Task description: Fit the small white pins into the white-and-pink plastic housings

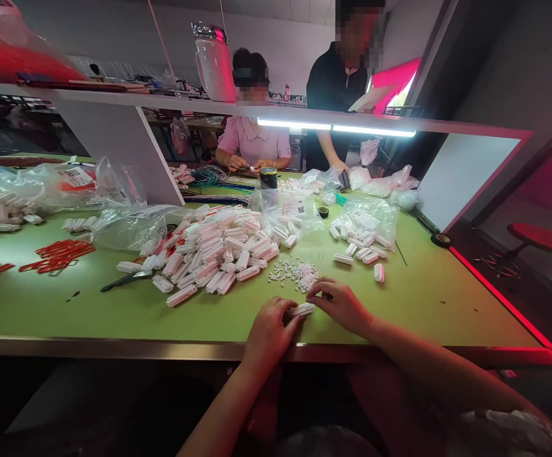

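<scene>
My left hand (270, 330) grips a white plastic connector housing (303, 309) between thumb and fingers, just above the green tabletop. At the housing's right end, my right hand (340, 306) is closed in a pinch; whatever its fingertips hold is too small to make out. Just beyond both hands lies a scatter of tiny white plugs (304, 277). A large heap of similar white housings (216, 247) spreads behind and left of it. One housing (379, 273) stands apart on the right, near a smaller group (364, 247).
Red-orange plastic strips (61, 254) and a dark-handled tool (126, 280) lie left. Plastic bags (127, 228) and black tape rolls (441, 240) sit around. A shelf (304, 109) with a lamp spans the table, bearing a white mug (213, 66). Two people are across the table.
</scene>
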{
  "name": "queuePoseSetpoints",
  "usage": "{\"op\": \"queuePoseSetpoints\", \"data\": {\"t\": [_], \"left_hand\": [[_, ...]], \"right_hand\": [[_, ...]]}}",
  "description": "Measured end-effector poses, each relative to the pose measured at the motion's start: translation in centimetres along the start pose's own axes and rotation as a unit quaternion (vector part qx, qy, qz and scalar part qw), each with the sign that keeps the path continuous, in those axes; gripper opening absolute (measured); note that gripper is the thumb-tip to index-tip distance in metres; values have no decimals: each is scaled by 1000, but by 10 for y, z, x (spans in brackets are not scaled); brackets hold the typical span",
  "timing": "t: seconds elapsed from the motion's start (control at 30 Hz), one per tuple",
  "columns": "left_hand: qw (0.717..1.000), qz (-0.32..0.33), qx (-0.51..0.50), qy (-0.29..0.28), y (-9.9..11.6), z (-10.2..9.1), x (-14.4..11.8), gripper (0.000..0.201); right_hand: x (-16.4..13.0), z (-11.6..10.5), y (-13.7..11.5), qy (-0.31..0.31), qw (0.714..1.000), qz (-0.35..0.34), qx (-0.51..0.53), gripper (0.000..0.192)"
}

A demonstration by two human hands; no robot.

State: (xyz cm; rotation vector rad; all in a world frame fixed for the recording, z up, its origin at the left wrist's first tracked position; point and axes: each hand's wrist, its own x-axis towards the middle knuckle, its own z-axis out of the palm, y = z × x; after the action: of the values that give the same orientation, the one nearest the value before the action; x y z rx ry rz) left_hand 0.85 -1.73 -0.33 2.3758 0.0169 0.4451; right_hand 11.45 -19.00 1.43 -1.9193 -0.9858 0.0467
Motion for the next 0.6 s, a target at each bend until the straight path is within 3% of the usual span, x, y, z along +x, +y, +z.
{"op": "queuePoseSetpoints", "data": {"t": [0.37, 0.6], "left_hand": [[1000, -7, 11, 0, 2, 1, -2, 9], [1000, 0, 22, 6, -1, 3, -1, 9]], "right_hand": [[-7, 6, 2, -35, 987, -88, -127, 19], [-9, 7, -1, -47, 946, -171, -273, 22]]}}
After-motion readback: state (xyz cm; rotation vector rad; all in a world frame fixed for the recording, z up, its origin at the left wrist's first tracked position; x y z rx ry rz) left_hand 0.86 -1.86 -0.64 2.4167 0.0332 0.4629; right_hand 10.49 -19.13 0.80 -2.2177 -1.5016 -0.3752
